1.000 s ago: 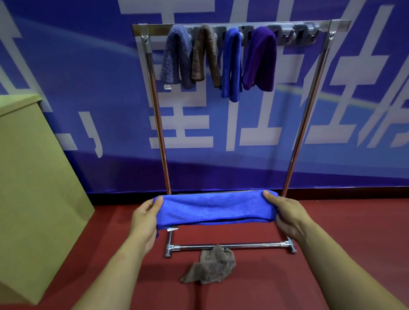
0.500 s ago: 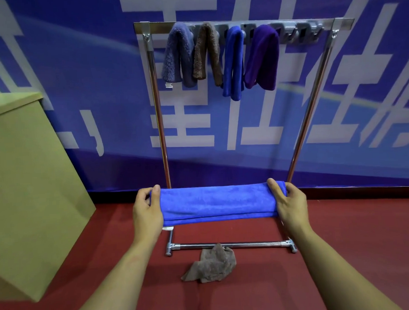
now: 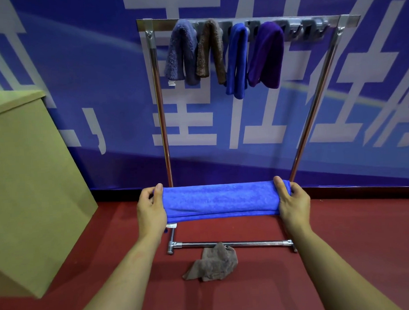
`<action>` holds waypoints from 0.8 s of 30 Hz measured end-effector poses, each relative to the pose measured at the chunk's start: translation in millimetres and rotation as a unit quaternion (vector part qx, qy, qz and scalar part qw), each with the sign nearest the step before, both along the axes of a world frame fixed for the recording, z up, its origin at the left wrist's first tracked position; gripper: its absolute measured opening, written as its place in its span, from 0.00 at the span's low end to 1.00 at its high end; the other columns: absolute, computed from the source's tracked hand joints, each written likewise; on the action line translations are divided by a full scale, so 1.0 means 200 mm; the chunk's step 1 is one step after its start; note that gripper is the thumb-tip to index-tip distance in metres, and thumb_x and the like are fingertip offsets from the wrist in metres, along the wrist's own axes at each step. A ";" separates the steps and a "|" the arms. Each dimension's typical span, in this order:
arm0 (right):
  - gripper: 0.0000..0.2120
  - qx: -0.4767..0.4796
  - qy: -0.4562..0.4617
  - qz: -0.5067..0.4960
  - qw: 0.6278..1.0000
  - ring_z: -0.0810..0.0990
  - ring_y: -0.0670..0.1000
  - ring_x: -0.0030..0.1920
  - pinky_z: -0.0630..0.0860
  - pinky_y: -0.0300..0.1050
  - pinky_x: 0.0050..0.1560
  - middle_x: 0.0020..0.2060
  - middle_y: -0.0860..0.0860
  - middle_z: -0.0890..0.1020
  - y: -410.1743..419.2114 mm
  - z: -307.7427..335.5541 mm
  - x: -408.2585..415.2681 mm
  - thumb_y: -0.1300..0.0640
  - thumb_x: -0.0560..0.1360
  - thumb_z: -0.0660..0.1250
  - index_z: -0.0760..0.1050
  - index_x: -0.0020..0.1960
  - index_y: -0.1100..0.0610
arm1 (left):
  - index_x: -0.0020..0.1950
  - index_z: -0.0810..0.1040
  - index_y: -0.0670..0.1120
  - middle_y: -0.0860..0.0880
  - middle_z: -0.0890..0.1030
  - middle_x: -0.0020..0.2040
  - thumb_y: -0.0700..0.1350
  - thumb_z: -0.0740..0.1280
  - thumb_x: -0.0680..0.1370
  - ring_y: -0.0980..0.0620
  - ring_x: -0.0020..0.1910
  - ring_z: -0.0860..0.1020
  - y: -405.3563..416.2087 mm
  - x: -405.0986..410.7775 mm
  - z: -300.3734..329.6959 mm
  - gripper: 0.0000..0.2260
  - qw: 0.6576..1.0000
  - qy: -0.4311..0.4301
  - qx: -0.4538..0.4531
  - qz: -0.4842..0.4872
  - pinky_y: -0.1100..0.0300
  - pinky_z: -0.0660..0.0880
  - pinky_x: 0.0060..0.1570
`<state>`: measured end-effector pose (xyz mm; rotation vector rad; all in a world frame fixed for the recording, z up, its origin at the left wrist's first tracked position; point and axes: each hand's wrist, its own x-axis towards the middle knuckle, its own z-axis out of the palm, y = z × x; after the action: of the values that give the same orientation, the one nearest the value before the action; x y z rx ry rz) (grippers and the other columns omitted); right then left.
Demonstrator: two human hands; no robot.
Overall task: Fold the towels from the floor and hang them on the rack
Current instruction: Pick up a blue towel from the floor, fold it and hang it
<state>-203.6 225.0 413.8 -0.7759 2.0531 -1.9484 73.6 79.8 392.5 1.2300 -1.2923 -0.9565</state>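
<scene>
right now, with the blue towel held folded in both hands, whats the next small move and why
Probably lift the blue towel toward the rack's top bar. The left hand and right hand hold it as a folded strip, four towels already hang there, and free hooks show right of them.

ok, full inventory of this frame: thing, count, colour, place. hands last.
hung towels: 4; grey-blue, brown, blue, purple; on rack's top bar, left of centre
held towel: 1, blue, folded, stretched between both hands
floor towel: 1, brown, crumpled by rack's base bar
rack: 1, chrome, against wall
hooks: several, grey, bare, top bar's right part
box: 1, tan, left
floor: red
banner wall: blue, white characters
left hand: grips towel's left end
right hand: grips right end
</scene>
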 end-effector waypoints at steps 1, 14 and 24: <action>0.23 0.005 0.001 0.007 1.000 0.68 0.48 0.34 0.65 0.36 0.29 0.33 0.55 0.72 0.00 -0.01 0.00 0.48 0.79 0.69 0.73 0.41 0.69 | 0.47 0.75 0.47 0.49 0.70 0.34 0.59 0.62 0.82 0.50 0.32 0.67 0.00 0.00 -0.01 0.16 1.000 -0.003 0.001 -0.003 0.52 0.69 0.34; 0.26 0.113 0.061 0.022 0.991 0.62 0.49 0.30 0.62 0.48 0.32 0.28 0.53 0.66 -0.03 -0.09 0.00 0.44 0.78 0.68 0.66 0.33 0.61 | 0.48 0.76 0.43 0.46 0.77 0.40 0.55 0.61 0.83 0.51 0.37 0.73 0.03 -0.03 -0.04 0.16 0.998 -0.031 0.023 -0.048 0.55 0.70 0.38; 0.13 0.199 0.121 0.110 0.966 0.73 0.53 0.35 0.62 0.45 0.36 0.30 0.46 0.75 -0.12 -0.13 0.21 0.51 0.80 0.66 0.72 0.39 0.54 | 0.48 0.76 0.43 0.50 0.78 0.40 0.52 0.64 0.83 0.51 0.41 0.75 0.09 -0.23 -0.10 0.13 0.990 -0.054 0.054 -0.115 0.56 0.69 0.42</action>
<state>-162.6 201.5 387.9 -1.1278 2.2740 -1.3174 26.9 97.7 371.7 1.2480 -1.5078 -1.1495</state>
